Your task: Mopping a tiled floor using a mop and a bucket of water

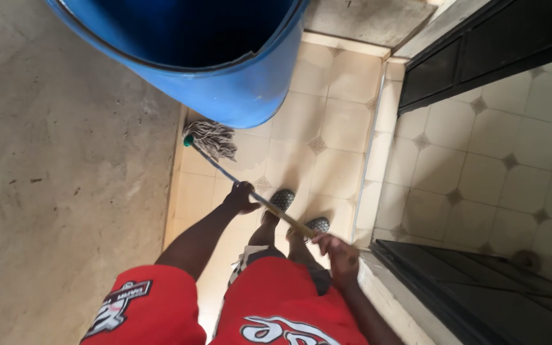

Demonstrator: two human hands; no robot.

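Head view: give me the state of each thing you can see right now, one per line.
Mop: string head down on the tiled floor, beside the barrel's base, handle slanted.
Left hand: closed around the mop handle, lower down.
Right hand: closed around the upper end of the handle.
Blue barrel: upright, open top, contents not visible.
Black door: swung open.
Tiled floor: whether wet or dry, cannot tell.

Pale cream floor tiles with small diamond insets ran through the middle; a rough grey concrete floor lay at nine o'clock; a black door frame stood at two o'clock; daylight was even.
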